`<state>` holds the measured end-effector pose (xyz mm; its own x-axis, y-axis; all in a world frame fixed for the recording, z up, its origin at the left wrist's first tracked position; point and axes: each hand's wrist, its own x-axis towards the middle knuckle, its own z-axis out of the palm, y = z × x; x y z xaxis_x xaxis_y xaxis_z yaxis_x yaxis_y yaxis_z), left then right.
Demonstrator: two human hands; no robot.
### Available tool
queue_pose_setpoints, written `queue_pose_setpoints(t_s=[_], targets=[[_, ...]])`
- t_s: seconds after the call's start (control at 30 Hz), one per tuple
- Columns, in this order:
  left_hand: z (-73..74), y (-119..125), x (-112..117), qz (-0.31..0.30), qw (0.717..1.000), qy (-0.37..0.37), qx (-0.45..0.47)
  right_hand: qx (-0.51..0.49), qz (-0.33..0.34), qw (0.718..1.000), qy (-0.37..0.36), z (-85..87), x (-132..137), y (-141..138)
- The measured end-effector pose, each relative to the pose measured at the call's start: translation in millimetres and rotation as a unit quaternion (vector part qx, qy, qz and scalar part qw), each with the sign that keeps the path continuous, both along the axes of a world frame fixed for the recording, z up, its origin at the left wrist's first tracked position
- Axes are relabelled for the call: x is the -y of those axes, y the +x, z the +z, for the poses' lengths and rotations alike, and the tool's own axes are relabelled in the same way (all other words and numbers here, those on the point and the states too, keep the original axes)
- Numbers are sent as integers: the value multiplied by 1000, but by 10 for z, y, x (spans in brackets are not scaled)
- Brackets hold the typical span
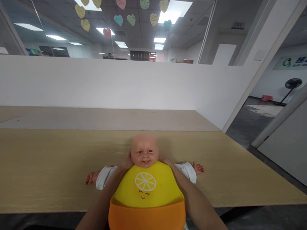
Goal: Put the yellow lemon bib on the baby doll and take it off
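Observation:
A baby doll (pixel 145 147) with a bald head lies on its back on the table, its arms in white sleeves spread out to both sides. Over its chest lies a yellow bib (pixel 124 188) with a white citrus slice and a smiling face printed on it, and an orange catch pocket (pixel 146 218) along the bottom. My left hand (pixel 127 161) reaches to the left side of the doll's neck, at the bib's upper edge. On the other side, my right hand (pixel 165 158) mirrors it. The fingers of both hands are hidden behind the neck.
The wooden table (pixel 48 166) ends at its front edge near me. Behind it stands a white partition (pixel 100 83) with glass above, where heart-shaped paper notes (pixel 131 19) are stuck. To the right are a doorway, a standing fan (pixel 293 83) and a red bin (pixel 266 97).

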<state>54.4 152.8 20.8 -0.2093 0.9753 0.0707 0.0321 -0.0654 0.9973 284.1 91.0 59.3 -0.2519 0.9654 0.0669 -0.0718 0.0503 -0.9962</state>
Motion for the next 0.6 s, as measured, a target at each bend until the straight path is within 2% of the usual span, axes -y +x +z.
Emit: queue_pose_setpoints(t_s=[0.1,0.17,0.33,0.43,0.5,0.6], targets=[[50,11,29,-12,1000,-11,25,-2,-17,998,-60,39,-196,-214],[84,9,54,-16,1000,-11,7,-9,-17,996,-91,66,-202,-237],[125,9,102,-13,999,-7,-28,-25,-6,995,-99,70,91,43],[107,14,83,-32,999,-4,-40,-25,-4,996,-91,67,187,135],[75,7,50,-44,998,1,-46,-25,-7,996,-83,75,105,80],[18,-16,2,-36,998,35,-39,-29,-19,997,-64,71,-281,-169]])
